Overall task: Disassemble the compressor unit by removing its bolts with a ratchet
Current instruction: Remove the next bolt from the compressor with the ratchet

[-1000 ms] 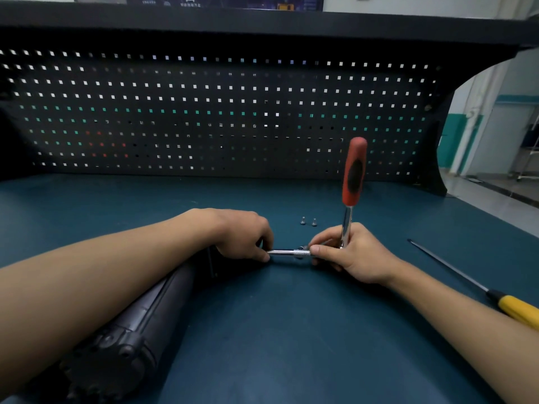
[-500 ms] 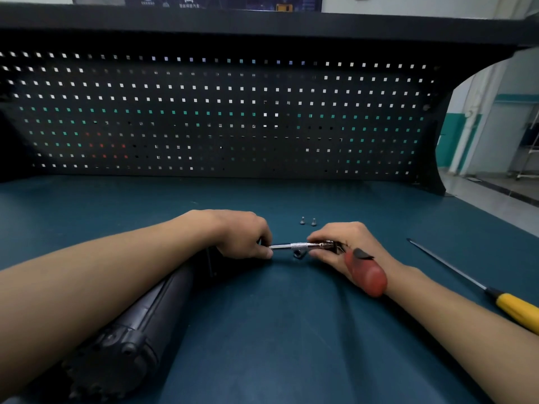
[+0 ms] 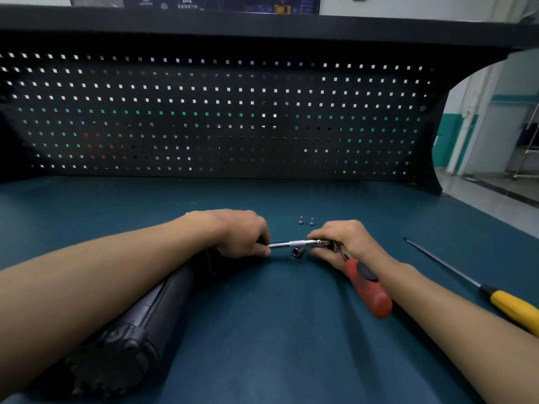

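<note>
Curled tight in the right hand (image 3: pixel 347 243): the shiny head of a red-handled chrome ratchet (image 3: pixel 369 290), its rubbery grip with a black oval inset slanting down along the wrist toward the wearer. Running leftward from that head, a slim chrome extension bar (image 3: pixel 294 244) with a knurled band at mid-length, held level just above the surface. Pinched at its far tip by thumb and forefinger of the left hand (image 3: pixel 242 233), knuckles bent, palm over the far end of the black ribbed cylindrical compressor unit (image 3: pixel 140 325). That unit lying on its side under the left forearm, with a round, bolt-studded end cap nearest the camera at lower left. Just under the bar, a short bright metal socket (image 3: pixel 298 252) on its side. Just beyond the hands, two small steel bolts (image 3: pixel 306 221), side by side. Off to the right, a long thin-shafted screwdriver with a smooth yellow handle (image 3: pixel 510 307). Beneath all, a matte dark-teal bench top (image 3: pixel 291 345); behind, a black square-holed metal pegboard (image 3: pixel 204 112).
</note>
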